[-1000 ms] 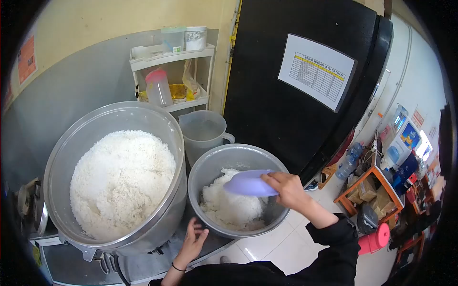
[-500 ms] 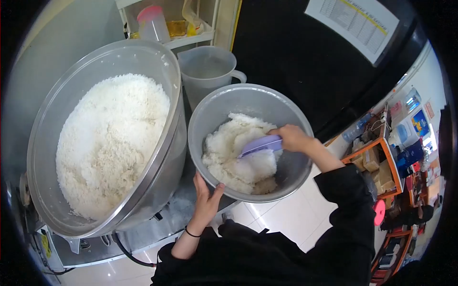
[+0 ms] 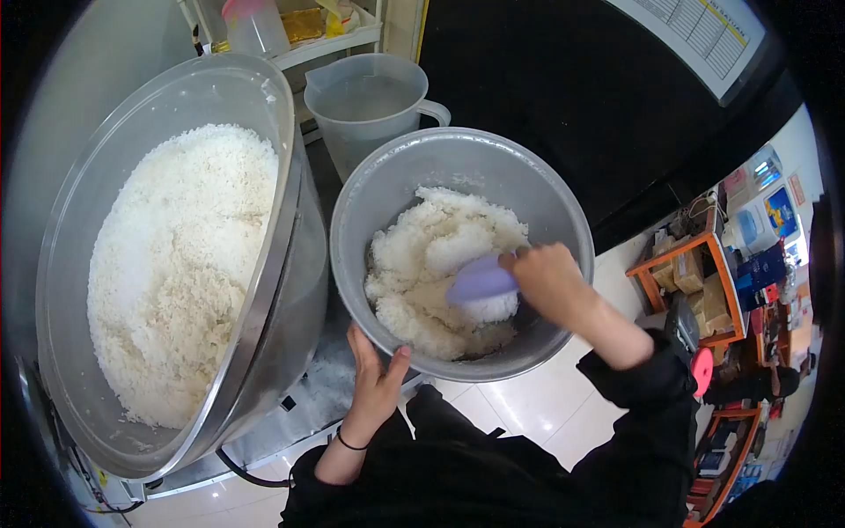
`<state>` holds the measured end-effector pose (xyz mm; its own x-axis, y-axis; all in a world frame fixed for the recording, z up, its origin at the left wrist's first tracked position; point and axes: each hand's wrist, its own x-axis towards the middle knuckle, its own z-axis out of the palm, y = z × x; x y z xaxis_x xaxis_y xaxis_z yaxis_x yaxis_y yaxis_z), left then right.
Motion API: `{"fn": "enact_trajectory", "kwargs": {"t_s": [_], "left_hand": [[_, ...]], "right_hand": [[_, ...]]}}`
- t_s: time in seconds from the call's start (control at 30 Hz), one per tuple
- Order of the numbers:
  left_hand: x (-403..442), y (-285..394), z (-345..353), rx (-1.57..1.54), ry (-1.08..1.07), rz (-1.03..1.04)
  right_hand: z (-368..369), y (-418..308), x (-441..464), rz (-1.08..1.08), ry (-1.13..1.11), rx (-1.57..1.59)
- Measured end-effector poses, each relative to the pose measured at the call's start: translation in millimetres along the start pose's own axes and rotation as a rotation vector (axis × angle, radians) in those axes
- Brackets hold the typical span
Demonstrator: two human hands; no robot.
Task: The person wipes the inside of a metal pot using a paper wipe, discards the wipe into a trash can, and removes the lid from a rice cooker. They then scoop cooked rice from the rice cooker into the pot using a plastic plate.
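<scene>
My right hand (image 3: 553,283) is closed around the handle of a purple scoop (image 3: 483,280), slightly smeared by motion. The scoop's end sits in the white rice (image 3: 414,290) inside a round metal bowl (image 3: 370,189). Against the bowl's near-left outer rim rests my left hand (image 3: 377,387), thumb and fingers spread around the edge. To the left a large metal pot (image 3: 295,264) stands, its wide mouth full of more white rice (image 3: 176,273). Which part of the scoop is under the rice is hidden.
A translucent measuring jug (image 3: 365,110) with liquid stands behind the bowl. Beyond it, a white shelf (image 3: 326,48) holds a pink-lidded container (image 3: 255,26). A black panel (image 3: 528,79) rises behind. Orange shelving (image 3: 682,273) stands at right. A hose (image 3: 251,478) runs below the pot.
My right hand has shifted right and slightly down, drawing the scoop through the rice. The left hand stays at the bowl's rim. The view has moved a little.
</scene>
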<state>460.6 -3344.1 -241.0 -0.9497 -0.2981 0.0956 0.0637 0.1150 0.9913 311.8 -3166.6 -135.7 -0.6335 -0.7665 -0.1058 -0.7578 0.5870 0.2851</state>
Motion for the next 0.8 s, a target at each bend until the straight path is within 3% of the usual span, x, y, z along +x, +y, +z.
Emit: {"fn": "enact_trajectory", "kwargs": {"t_s": [0.03, 0.13, 0.23, 0.27, 0.37, 0.5, 0.57, 0.8], "left_hand": [[-1.5, 0.2, -0.8, 0.020, 0.000, -0.001], [0.4, 6.9, -1.9, 0.103, 0.005, 0.041], [-8.9, 13.9, -16.6, 0.073, -0.111, -0.031], [-16.2, 14.4, -27.0, 0.193, -0.202, -0.056], [-36.0, 18.9, -61.0, 0.108, -0.548, -0.083], [-48.7, 14.0, -95.5, 0.004, -0.707, -0.125], [-47.2, 15.3, -103.5, 0.040, -0.666, -0.052], [-85.9, 23.8, -135.1, -0.142, -0.640, -0.273]], "right_hand": [[8.2, 5.9, 4.3, 0.048, -0.073, 0.051], [21.7, 13.4, 17.9, -0.014, 0.012, -0.010], [9.2, 24.8, 18.5, -0.040, -0.013, 0.046], [8.0, 23.4, 16.9, -0.010, -0.006, 0.034], [11.2, 11.3, 10.5, 0.072, 0.000, 0.024], [18.0, -5.2, 7.5, 0.174, -0.043, 0.005], [9.0, -5.4, 17.9, 0.213, -0.058, -0.047], [23.6, -11.9, 28.5, 0.259, 0.025, -0.069]]}}
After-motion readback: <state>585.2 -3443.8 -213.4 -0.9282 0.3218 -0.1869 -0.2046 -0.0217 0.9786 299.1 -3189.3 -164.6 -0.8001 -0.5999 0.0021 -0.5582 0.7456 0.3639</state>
